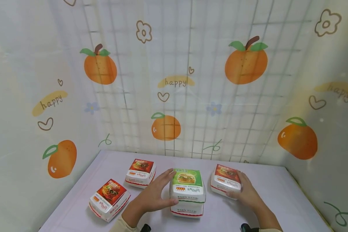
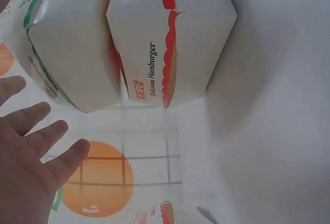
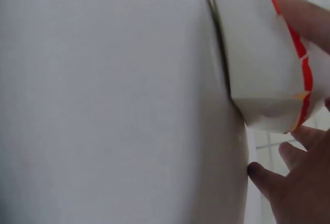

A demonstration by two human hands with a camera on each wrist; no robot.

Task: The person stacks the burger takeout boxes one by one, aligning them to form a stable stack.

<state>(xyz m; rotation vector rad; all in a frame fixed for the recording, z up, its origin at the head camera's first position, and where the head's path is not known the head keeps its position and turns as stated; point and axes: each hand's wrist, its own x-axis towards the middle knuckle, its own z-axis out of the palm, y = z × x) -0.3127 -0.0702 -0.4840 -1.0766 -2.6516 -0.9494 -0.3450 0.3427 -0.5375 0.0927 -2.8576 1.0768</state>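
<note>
A green-topped burger box (image 1: 188, 183) sits on top of a red-trimmed burger box (image 1: 187, 211) in the middle of the table. My left hand (image 1: 155, 195) is at the left of this stack, thumb and fingers spread. In the left wrist view its straight fingers (image 2: 69, 157) are apart from both boxes. To the right, a red-topped burger box (image 1: 225, 178) is on the table with my right hand (image 1: 246, 190) at its right side. The right thumb (image 3: 304, 17) lies on its front near the red lid edge, and the fingers reach round behind its corner.
Two more red-topped burger boxes stand on the left part of the white table (image 1: 220, 219): one nearer box (image 1: 110, 198) and one farther back (image 1: 140, 172). A curtain (image 1: 174, 48) printed with oranges hangs behind and along both sides.
</note>
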